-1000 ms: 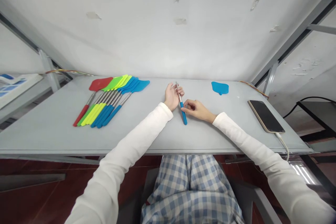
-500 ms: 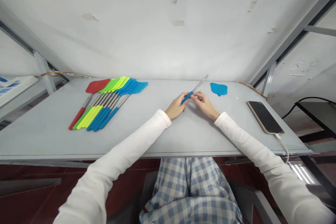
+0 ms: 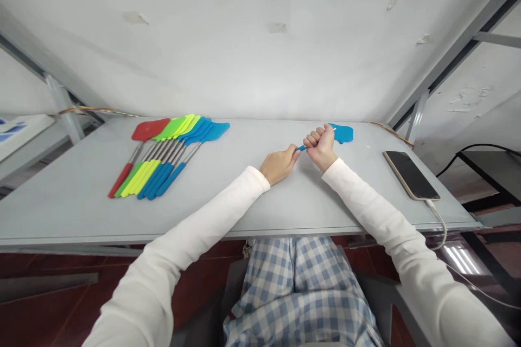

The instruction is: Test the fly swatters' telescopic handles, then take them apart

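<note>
My right hand (image 3: 321, 144) is a fist wrapped round a blue-handled metal rod (image 3: 302, 147), whose tip shows past the knuckles beside a loose blue spatula head (image 3: 343, 133) lying on the grey table (image 3: 228, 195). My left hand (image 3: 280, 164) pinches the blue end of the same rod with its fingertips. Both wrists rest on the table, in white sleeves.
A fanned row of finished spatulas (image 3: 166, 149), red, green, yellow and blue, lies at the left. A phone (image 3: 411, 175) on a cable lies at the right edge. A white wall stands close behind the table. Metal frame bars flank both sides.
The rod has swung from pointing towards me to pointing right, at the blue head. My right hand has moved right along it and closed into a fist near the head.
</note>
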The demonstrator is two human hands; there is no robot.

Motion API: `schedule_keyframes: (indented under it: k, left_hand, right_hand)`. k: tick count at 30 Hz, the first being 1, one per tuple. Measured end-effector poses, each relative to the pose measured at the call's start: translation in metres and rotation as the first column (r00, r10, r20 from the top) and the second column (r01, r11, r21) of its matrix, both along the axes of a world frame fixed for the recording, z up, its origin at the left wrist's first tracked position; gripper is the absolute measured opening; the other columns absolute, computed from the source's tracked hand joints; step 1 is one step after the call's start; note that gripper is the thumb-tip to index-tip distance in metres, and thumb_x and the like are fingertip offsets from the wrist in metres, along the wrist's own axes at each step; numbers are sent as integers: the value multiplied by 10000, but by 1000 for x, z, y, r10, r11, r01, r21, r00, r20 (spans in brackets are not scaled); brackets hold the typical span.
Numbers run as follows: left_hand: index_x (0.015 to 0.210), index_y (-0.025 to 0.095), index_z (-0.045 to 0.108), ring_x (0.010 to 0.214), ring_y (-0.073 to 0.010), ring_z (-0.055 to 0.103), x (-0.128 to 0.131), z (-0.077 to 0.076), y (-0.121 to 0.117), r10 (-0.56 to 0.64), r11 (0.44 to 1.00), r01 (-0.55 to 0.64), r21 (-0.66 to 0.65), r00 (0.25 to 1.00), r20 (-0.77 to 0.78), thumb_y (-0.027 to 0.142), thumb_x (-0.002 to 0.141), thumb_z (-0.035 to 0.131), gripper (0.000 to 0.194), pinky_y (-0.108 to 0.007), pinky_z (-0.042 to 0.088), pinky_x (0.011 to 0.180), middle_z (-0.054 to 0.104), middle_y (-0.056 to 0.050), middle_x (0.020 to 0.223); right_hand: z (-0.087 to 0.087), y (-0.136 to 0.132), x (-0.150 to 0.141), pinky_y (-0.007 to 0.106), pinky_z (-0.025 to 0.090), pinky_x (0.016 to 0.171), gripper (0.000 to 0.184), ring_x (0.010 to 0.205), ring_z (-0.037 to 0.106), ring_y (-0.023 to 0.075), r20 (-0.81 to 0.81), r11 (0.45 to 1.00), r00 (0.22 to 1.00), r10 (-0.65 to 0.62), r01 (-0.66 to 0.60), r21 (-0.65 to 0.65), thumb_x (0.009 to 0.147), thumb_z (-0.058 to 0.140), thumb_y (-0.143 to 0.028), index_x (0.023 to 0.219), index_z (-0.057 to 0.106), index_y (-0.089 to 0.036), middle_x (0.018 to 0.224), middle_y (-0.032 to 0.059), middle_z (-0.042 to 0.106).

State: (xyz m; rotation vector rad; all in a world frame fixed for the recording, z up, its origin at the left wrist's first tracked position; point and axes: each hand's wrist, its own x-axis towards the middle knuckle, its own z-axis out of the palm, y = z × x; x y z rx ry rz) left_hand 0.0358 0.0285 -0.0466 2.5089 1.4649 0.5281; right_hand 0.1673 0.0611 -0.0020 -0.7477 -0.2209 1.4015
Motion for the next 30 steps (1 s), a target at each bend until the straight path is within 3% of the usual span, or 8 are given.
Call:
schedule_keyframes:
  k: [6, 11, 13, 15, 19, 21, 25, 30]
  left_hand:
    - [782, 203, 428, 448, -91, 355, 1, 5, 1, 112, 888, 158, -431, 836, 537, 361, 966, 334, 260, -203, 265, 475, 363, 51, 543]
    - [756, 214, 360, 369, -51, 35, -12, 13, 5, 377, 211, 704, -678, 582, 721, 415, 961, 302, 293, -160, 64, 337, 131, 109, 510]
    - [737, 207, 368, 362, -44, 37, -19, 11, 6, 396, 78, 754, -652, 577, 714, 417, 950, 335, 301, -150, 61, 317, 142, 109, 502]
    - [753, 192, 423, 346, -39, 89, -24, 7, 7, 412, 130, 741, -659, 565, 715, 401, 932, 369, 281, -143, 98, 308, 188, 103, 491]
    - [945, 144, 546, 423, -63, 405, -25, -1, 14, 439, 574, 604, -553, 344, 830, 186, 789, 428, 200, -182, 394, 446, 424, 56, 546]
    - [1071, 118, 545, 547, -90, 537, -24, -4, 18, 421, 691, 527, -495, 263, 868, 115, 681, 455, 401, -239, 482, 605, 526, 34, 626]
    - [1205, 116, 477, 652, -122, 615, -24, -8, 25, 434, 755, 385, -531, 313, 845, 103, 639, 518, 567, -310, 482, 727, 646, -7, 782]
    - [1241, 164, 413, 788, -116, 624, -27, -10, 27, 348, 855, 238, -461, 396, 850, 105, 700, 539, 559, -285, 435, 775, 699, -43, 931]
  right_hand:
    - [-10, 12, -3, 214, 90, 342, 439, 389, 29, 73, 52, 986, 987, 150, -153, 62, 945, 357, -322, 673, 27, -222, 437, -100, 31]
    - [3, 27, 36, 201, 121, 350, 461, 387, 58, 64, 104, 947, 961, 255, -270, 177, 964, 367, -324, 637, 57, -227, 456, -95, 61]
    - [8, 34, 66, 189, 139, 350, 452, 388, 70, 60, 119, 951, 977, 177, -201, 233, 968, 361, -314, 621, 85, -226, 466, -93, 78]
    - [8, 39, 95, 170, 148, 342, 433, 391, 86, 59, 104, 956, 988, 117, -140, 256, 971, 341, -314, 609, 122, -225, 472, -92, 87]
    - [-8, 40, 106, 134, 144, 324, 309, 410, 160, 62, 218, 971, 956, 197, -221, 88, 951, 274, -281, 649, 311, -225, 497, -88, 187]
    - [-19, 40, 90, 141, 213, 341, 160, 435, 256, 68, 462, 970, 857, 230, -241, -36, 881, 380, -240, 722, 380, -219, 540, -71, 283]
    - [-42, 43, 56, 256, 447, 507, 273, 586, 481, 130, 883, 991, 450, 131, -97, -97, 754, 506, -172, 1018, 444, -207, 759, 3, 489]
    - [-58, 42, 56, 467, 425, 915, 577, 1077, 518, 310, 932, 993, -363, -1, -107, -40, 739, 479, -128, 1303, 376, -68, 1121, 204, 549]
